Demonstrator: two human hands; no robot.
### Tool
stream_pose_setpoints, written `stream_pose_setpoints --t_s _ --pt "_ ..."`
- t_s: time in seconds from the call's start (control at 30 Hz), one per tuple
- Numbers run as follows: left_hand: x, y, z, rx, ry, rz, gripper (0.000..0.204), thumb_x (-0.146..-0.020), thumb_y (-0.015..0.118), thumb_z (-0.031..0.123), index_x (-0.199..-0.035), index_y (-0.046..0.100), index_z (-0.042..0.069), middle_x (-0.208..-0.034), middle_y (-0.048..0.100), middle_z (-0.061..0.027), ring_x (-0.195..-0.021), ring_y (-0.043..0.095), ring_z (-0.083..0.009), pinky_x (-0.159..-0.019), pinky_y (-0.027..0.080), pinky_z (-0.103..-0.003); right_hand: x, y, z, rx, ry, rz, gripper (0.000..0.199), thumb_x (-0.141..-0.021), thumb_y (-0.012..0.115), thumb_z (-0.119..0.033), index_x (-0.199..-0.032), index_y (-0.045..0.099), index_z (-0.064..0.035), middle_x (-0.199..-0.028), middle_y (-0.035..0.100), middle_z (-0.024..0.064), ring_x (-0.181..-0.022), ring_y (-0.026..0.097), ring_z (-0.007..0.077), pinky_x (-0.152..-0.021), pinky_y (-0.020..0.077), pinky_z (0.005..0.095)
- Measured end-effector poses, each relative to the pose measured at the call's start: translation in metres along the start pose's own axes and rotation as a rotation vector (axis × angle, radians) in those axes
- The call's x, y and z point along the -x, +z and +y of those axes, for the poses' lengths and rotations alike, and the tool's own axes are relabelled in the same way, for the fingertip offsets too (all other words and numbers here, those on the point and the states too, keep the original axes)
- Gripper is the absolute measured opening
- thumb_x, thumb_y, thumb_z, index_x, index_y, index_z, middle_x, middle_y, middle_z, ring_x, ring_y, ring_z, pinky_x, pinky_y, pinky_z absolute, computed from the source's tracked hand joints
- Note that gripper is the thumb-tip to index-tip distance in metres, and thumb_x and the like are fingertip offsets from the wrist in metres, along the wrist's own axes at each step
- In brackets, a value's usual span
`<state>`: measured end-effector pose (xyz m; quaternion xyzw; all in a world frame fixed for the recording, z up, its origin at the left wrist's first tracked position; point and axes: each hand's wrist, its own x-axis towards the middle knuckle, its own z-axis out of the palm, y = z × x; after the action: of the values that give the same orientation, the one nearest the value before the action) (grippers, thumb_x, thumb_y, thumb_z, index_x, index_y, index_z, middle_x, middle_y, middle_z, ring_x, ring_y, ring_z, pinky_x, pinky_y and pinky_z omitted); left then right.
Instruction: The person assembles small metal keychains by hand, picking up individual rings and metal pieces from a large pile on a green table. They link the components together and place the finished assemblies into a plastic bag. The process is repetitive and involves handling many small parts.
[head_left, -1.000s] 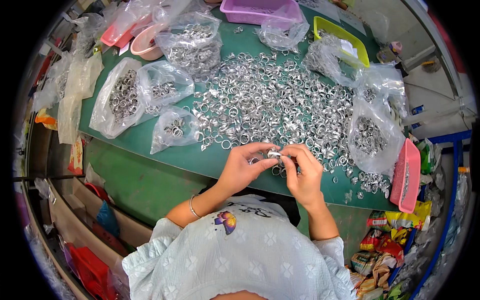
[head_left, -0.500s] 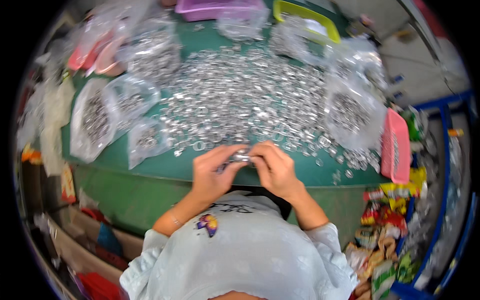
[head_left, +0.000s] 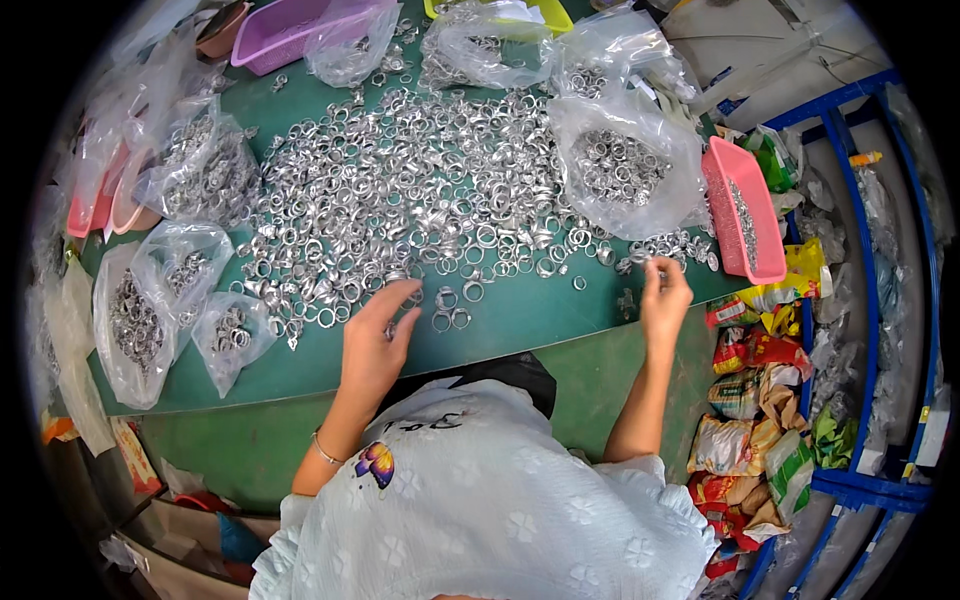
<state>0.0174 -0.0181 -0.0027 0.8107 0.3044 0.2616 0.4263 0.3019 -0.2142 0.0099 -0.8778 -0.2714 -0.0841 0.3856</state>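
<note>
A broad heap of loose silver rings covers the middle of the green table. At its near edge my left hand is curled, with a silver ring between thumb and fingers. My right hand is out to the right, fingertips pinched together at the near side of a small pile of rings. Whatever sits in that pinch is too small or hidden to make out. Several single rings lie on the table just right of my left hand.
Clear plastic bags of rings stand at the left and at the right. A pink basket is at the table's right end, a purple basket at the back. Beyond the right edge are blue shelving and colourful packets.
My hands were together at the table's front edge, around something shiny. Now they are apart: the right has moved to the small pile at the right, the left slightly leftward. The view has turned right.
</note>
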Motion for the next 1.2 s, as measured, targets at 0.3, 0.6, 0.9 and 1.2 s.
stream_pose_setpoints --t_s 0.3,0.6,0.9,1.2 --pt "0.011 0.027 0.004 -0.246 0.225 -0.269 0.026 -0.076 0.061 0.008 -0.102 0.059 0.011 -0.123 0.051 -0.0058 -0.067 0.062 -0.0278 -0.054 0.049 -0.038 -0.007 0.017 -0.024 0.177 -0.123 -0.103 0.019 -0.077 0.060 0.000 -0.096 0.059 0.0009 -0.088 0.061 0.0173 -0.079 0.059 0.0324 -0.067 0.0462 0.0375" --pt "0.009 0.023 -0.011 -0.392 0.135 -0.093 0.011 -0.076 0.061 0.010 -0.087 0.063 0.006 -0.122 0.052 -0.0041 -0.061 0.061 -0.0259 -0.053 0.048 -0.035 0.040 0.099 -0.079 0.286 -0.319 -0.419 0.027 -0.083 0.051 -0.007 -0.110 0.050 -0.0024 -0.115 0.050 0.0135 -0.069 0.060 0.0379 -0.059 0.0490 0.0469" --pt "0.012 0.023 -0.012 -0.383 0.041 0.016 0.009 -0.076 0.063 0.007 -0.084 0.064 0.007 -0.117 0.055 -0.0032 -0.062 0.061 -0.0278 -0.054 0.048 -0.036 0.070 0.129 -0.121 -0.252 -0.762 -0.552 0.035 -0.070 0.053 0.003 -0.104 0.055 -0.0037 -0.105 0.056 0.0086 -0.074 0.063 0.0268 -0.056 0.0504 0.0366" --pt "0.011 0.019 -0.013 -0.287 0.038 0.106 0.011 -0.075 0.063 0.005 -0.086 0.064 0.008 -0.110 0.057 -0.0040 -0.059 0.060 -0.0274 -0.051 0.047 -0.036 0.013 0.073 -0.080 -0.185 -0.186 -0.353 0.018 -0.079 0.060 -0.004 -0.097 0.062 -0.0011 -0.087 0.062 0.0149 -0.070 0.062 0.0259 -0.060 0.0463 0.0332"
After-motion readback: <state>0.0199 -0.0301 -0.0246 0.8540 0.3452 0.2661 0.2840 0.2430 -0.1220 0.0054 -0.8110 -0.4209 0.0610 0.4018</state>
